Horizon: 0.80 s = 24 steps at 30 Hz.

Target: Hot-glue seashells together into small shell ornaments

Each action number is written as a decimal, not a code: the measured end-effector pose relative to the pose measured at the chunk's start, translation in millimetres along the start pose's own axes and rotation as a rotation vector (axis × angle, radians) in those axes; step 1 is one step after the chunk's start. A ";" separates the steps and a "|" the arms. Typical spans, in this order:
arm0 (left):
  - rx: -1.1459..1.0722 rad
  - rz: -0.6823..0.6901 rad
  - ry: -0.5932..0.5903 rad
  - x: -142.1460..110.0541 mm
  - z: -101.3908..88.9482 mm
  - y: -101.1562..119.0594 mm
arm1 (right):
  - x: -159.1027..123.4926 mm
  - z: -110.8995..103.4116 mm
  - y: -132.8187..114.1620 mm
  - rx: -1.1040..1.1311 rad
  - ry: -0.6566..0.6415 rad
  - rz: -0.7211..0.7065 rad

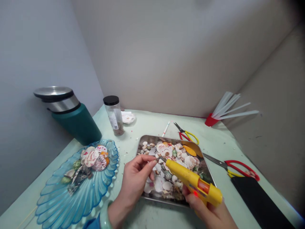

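My right hand (pixel 202 205) is wrapped round a yellow glue gun (pixel 183 173), whose nozzle points to the left. A red light glows on the gun's side. Thumb and fingertips of my left hand (pixel 138 175) are pinched together at the nozzle tip, on something small and dark that I cannot make out. Both hands are over the near part of a metal tray (pixel 207 159) full of seashells (pixel 190 162), several of them scallops and small snails. On the left, a blue shell-shaped glass dish (pixel 95 194) bears a cluster of shells (pixel 90 159).
A teal bottle (pixel 73 122) and a clear jar (pixel 115 117) stand at the back left, near crumpled tissue (pixel 128 117). Behind the tray lie a marker (pixel 166 128) and small scissors (pixel 187 134). Larger scissors (pixel 243 168), a black slab (pixel 259 200) and a red cup (pixel 211 120) of glue sticks are right.
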<state>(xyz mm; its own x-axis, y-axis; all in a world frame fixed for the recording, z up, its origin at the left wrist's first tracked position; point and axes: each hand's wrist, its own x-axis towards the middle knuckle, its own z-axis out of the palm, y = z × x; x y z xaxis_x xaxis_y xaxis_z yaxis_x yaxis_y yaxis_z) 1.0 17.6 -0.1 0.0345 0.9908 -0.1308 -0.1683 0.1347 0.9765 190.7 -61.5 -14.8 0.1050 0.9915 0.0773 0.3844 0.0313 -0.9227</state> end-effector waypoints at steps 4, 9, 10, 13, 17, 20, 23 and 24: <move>-0.003 -0.002 -0.002 -1.2 -0.4 0.6 | -1.4 -0.4 1.3 -0.038 0.028 0.005; 0.012 0.005 0.002 -2.4 -0.8 1.7 | 1.3 -1.7 -5.5 -0.042 0.012 -0.052; 0.010 0.009 0.001 -2.3 -0.8 1.7 | 1.1 -1.7 -5.4 -0.043 0.017 -0.046; 0.007 0.015 0.002 -1.6 -0.9 1.3 | 0.2 -1.7 -4.2 -0.061 0.067 -0.019; 0.002 0.009 -0.002 -0.4 -0.8 0.6 | 1.4 -1.7 -8.0 -0.050 0.059 -0.051; -0.004 0.012 -0.003 -0.1 -0.7 0.6 | 1.5 -1.2 -9.7 -0.055 0.039 -0.048; 0.001 0.015 -0.001 -0.6 -0.7 1.2 | 0.8 -1.1 -7.0 -0.067 0.054 -0.032; 0.004 0.016 -0.002 -0.9 -0.7 1.3 | 1.0 -1.3 -6.1 -0.068 0.054 -0.036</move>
<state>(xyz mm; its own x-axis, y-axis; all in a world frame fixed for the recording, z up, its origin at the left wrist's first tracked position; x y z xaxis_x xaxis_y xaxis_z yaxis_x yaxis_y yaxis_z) 0.1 16.9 1.2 0.0342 0.9929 -0.1142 -0.1652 0.1183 0.9791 189.7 -60.8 -8.6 0.1386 0.9816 0.1317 0.4502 0.0560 -0.8912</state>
